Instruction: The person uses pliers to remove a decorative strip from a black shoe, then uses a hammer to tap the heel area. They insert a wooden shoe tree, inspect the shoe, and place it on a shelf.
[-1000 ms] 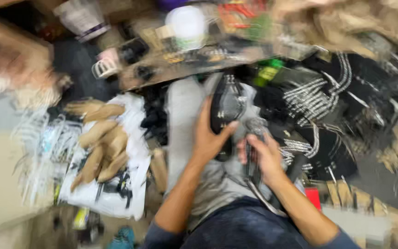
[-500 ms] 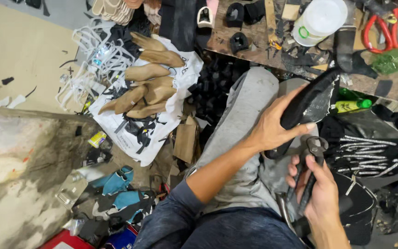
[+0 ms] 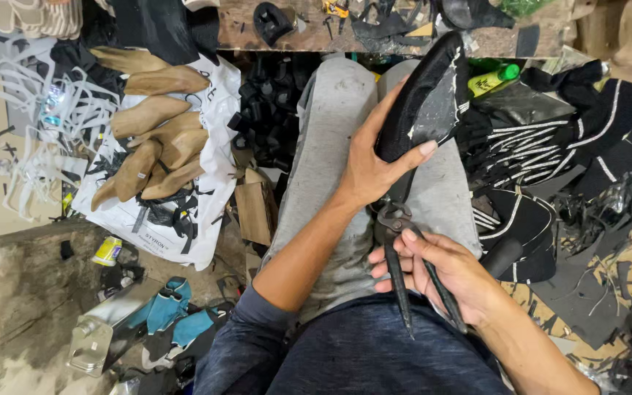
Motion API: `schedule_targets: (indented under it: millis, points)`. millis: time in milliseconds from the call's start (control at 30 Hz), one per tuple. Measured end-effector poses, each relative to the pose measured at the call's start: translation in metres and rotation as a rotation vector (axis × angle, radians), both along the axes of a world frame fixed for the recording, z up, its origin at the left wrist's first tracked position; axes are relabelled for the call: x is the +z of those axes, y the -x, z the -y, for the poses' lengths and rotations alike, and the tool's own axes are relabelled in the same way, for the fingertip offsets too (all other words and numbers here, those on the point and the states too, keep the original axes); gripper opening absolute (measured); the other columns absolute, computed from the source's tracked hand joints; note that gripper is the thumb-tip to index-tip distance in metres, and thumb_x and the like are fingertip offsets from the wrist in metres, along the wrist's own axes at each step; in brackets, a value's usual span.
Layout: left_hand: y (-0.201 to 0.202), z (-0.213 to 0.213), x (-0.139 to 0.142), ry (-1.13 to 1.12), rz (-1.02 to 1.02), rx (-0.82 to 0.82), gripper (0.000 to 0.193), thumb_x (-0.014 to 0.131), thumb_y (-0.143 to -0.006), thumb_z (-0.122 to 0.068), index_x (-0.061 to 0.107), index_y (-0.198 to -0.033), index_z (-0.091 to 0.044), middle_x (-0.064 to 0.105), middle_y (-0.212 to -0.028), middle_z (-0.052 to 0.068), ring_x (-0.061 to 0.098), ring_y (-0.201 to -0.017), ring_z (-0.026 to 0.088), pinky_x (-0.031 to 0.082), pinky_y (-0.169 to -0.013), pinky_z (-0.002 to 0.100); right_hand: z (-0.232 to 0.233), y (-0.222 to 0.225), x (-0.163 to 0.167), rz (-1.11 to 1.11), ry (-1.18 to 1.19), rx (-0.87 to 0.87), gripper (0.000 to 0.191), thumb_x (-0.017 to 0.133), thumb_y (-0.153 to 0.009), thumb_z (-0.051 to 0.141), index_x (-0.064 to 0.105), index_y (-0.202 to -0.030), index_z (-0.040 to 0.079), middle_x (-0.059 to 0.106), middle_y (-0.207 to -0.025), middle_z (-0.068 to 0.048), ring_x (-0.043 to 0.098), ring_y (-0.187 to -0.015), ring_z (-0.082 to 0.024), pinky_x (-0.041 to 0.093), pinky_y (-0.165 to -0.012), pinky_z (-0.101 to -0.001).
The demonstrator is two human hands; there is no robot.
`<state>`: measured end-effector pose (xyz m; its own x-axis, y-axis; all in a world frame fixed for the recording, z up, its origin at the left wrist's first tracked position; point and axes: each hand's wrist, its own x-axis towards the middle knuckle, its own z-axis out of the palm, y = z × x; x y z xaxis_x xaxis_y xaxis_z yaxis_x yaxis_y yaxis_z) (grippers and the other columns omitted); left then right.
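Shoe | gripped by left hand | right hand holds pincers

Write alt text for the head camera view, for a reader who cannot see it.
Seen from above, a seated person's left hand steadies a black shoe upper on a last on their grey-trousered lap, while the right hand grips black metal pincers at its lower end. Tan wooden shoe lasts lie on a white sheet to the left, amid scraps.

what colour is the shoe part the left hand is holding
Black, with pale scuffed edges; the shoe upper in the left hand shows best in the head view.
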<state>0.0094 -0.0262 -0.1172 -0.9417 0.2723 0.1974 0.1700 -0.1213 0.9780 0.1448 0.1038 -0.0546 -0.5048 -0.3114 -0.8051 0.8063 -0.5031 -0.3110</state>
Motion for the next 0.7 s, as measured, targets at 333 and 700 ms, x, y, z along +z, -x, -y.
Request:
schedule_targets:
  millis: [333, 700]
  points:
    - [-0.002, 0.003, 0.002, 0.099, -0.105, 0.012, 0.083, 0.088, -0.087, -0.021, 0.046, -0.156, -0.005, 0.060, -0.146, 0.014, 0.062, -0.131, 0.022, 0.049, -0.115, 0.032, -0.004, 0.012, -0.016, 0.077, 0.111, -0.036, 0.031, 0.053, -0.100, 0.027, 0.059, -0.106, -0.003, 0.069, -0.102, -0.023, 0.071, -0.091, -0.035, 0.061, -0.083, -0.0542]
    - [0.019, -0.006, 0.003, 0.147, -0.200, 0.035, 0.077, 0.089, -0.088, -0.019, 0.046, -0.150, -0.009, 0.062, -0.138, 0.010, 0.063, -0.121, 0.022, 0.051, -0.110, 0.032, -0.009, 0.042, -0.021, 0.124, -0.008, 0.051, 0.029, 0.062, -0.097, 0.025, 0.061, -0.108, -0.002, 0.068, -0.098, -0.016, 0.067, -0.081, -0.027, 0.060, -0.074, -0.0440]
